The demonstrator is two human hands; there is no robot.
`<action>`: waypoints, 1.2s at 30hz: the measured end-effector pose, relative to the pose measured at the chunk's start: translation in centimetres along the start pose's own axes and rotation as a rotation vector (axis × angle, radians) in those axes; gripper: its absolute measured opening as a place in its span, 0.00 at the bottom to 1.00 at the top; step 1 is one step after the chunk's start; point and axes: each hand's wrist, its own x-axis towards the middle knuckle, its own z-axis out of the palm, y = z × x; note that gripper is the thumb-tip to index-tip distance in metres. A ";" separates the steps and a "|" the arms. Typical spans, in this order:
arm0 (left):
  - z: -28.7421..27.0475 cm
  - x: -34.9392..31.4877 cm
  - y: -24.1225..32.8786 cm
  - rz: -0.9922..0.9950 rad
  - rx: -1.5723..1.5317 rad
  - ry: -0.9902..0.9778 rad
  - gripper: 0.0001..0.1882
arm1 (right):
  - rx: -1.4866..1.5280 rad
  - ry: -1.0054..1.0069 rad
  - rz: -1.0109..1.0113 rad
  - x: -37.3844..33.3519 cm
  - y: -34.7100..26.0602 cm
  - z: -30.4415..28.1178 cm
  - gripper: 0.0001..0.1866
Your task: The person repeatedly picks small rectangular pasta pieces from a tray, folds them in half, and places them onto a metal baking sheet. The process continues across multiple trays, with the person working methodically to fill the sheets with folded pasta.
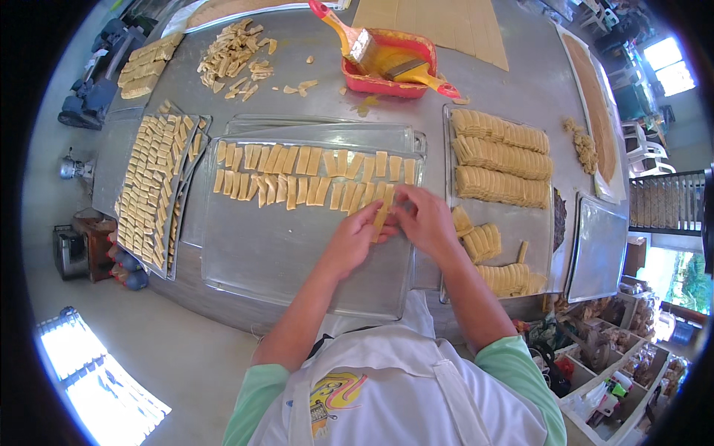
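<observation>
Over the middle metal tray (pixel 312 256), my left hand (pixel 355 236) pinches a pale dough strip (pixel 382 214), thumb on one side and fingers under the other. My right hand (pixel 424 217) is closed right beside it, fingertips bent in toward the strip's upper part; whether they grip a piece is hidden. Two rows of flat dough strips (pixel 303 159) lie side by side across the tray's far half. The far row reaches the tray's right side, and the near row ends about where my hands are.
Left stands a tray of small dough pieces (pixel 152 189); right, a tray with stacked dough slices (pixel 502 186). Beyond are loose dough pieces (pixel 234 53) and a red tub (pixel 424 46) holding two brushes and yellow liquid. Another metal tray (pixel 597 249) lies far right.
</observation>
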 end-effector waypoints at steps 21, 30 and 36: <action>5.3 2.1 0.6 0.316 0.899 -0.124 0.16 | -0.205 -0.204 0.251 -5.9 11.7 -17.0 0.23; 16.8 5.4 -5.3 0.728 1.306 -0.318 0.12 | -0.138 -0.165 0.188 -7.8 13.7 -15.2 0.25; 17.5 6.3 -5.8 0.720 1.400 -0.277 0.11 | 0.053 -0.105 0.265 -9.1 13.6 -16.2 0.23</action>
